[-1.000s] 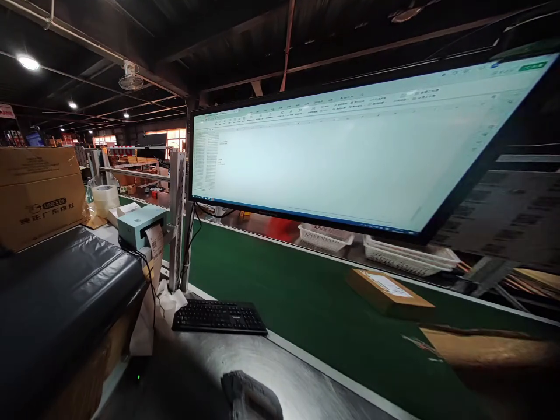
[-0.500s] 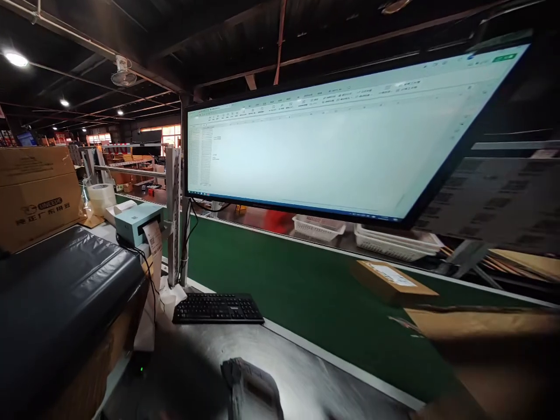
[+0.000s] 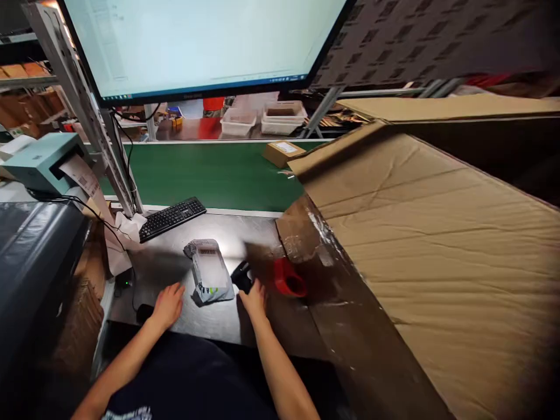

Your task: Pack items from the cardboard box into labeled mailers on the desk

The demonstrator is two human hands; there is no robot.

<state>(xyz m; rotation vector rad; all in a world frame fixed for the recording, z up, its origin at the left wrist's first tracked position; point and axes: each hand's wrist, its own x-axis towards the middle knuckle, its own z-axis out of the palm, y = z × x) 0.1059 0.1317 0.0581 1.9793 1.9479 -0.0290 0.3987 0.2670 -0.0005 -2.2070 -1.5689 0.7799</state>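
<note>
- Left hand (image 3: 168,305): open, fingers spread, palm down, just above or on the steel bench top (image 3: 149,274); it held nothing and stood apart from the right hand.
- Right hand (image 3: 256,298): fingers angled forward against a black handheld device (image 3: 242,276), probably a barcode scanner, of smooth, dark plastic; whether the hand was clamped on it could not be told.
- Grey poly mailer (image 3: 210,271): soft, creased plastic parcel, lying flat on the bench between the hands, nearer the left; its printed label (image 3: 206,259) faced up, uncovered by either hand.
- Red plastic object (image 3: 289,279): rounded and hollow, kind unclear, right of the black device, at the foot of the carton.
- Large cardboard carton (image 3: 437,233): corrugated, creased, scuffed and taped along its edge, open at the right, filling that side.
- Black keyboard (image 3: 172,219): slim, ribbed with keys, angled at the far edge of the bench.
- Green conveyor belt (image 3: 210,175): matte, running beyond the bench; a small cardboard box (image 3: 284,153) sat far right on it.
- Pale teal label printer (image 3: 41,163): far left, a paper label (image 3: 81,178) curling from its slot.
- Monitor (image 3: 188,41): overhead, showing a spreadsheet.
</note>
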